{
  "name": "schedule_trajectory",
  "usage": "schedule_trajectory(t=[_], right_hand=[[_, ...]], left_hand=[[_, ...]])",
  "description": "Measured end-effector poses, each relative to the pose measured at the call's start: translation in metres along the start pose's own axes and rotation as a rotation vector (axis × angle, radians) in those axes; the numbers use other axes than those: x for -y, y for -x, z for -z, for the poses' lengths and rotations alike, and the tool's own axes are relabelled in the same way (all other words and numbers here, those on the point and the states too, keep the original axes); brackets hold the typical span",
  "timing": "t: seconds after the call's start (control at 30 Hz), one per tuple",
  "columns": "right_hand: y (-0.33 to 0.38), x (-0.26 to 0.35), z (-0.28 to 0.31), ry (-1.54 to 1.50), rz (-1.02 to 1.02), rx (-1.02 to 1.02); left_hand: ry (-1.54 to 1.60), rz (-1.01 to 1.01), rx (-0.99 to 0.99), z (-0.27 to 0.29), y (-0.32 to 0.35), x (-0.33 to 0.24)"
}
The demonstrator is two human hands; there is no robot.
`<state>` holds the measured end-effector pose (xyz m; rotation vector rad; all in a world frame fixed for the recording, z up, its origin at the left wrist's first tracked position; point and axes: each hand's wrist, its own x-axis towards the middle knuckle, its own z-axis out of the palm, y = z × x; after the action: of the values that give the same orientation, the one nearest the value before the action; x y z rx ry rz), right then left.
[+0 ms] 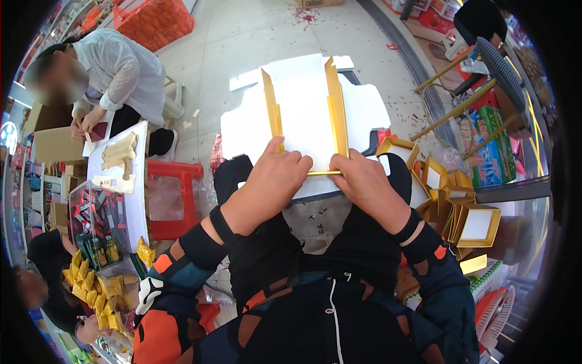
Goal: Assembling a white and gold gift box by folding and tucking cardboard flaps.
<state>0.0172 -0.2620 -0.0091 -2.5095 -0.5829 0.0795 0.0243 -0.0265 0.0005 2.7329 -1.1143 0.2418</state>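
Both forearms, in black sleeves with orange and teal patches, come up from the lower edge to a white card box blank (pixel 306 109) with gold edges, held flat over the wearer's lap.

Left hand (pixel 273 176): at the blank's near left corner, fingers curled closed over the near gold edge, thumb pointing up along the left raised gold flap.

Right hand (pixel 367 182): at the blank's near right corner, fingers bent shut on the same near edge, just below the right raised flap. Hands apart, a short strip of gold edge showing between them.

Right of the blank: a heap of finished gold-and-white trays (pixel 451 203) on the floor.

Left of the blank: a red plastic stool (pixel 173 200), then a white counter (pixel 136 200) carrying cut card pieces; another person in a pale shirt sits beyond it.
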Motion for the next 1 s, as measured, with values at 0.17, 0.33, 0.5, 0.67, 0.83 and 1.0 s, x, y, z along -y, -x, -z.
schedule_trajectory(t=[0.17,0.33,0.5,0.67,0.83,1.0], right_hand=[[-0.004,0.001,0.003,-0.017,-0.019,0.034],[-0.006,-0.002,0.002,-0.030,-0.019,0.028],[-0.008,-0.004,0.001,0.010,0.002,0.033],[0.002,0.010,-0.012,0.010,0.052,0.069],[0.013,0.051,-0.035,-0.210,0.049,0.186],[0.030,0.071,-0.025,-0.383,0.141,0.363]], left_hand=[[0.031,-0.011,0.026,-0.004,-0.007,-0.001],[0.081,-0.055,0.045,0.000,-0.010,0.001],[0.035,-0.041,0.075,0.003,-0.003,-0.005],[0.252,-0.064,0.011,0.032,-0.011,-0.001],[0.221,0.207,0.123,0.021,-0.030,-0.006],[0.097,0.075,0.188,0.012,-0.006,0.001]])
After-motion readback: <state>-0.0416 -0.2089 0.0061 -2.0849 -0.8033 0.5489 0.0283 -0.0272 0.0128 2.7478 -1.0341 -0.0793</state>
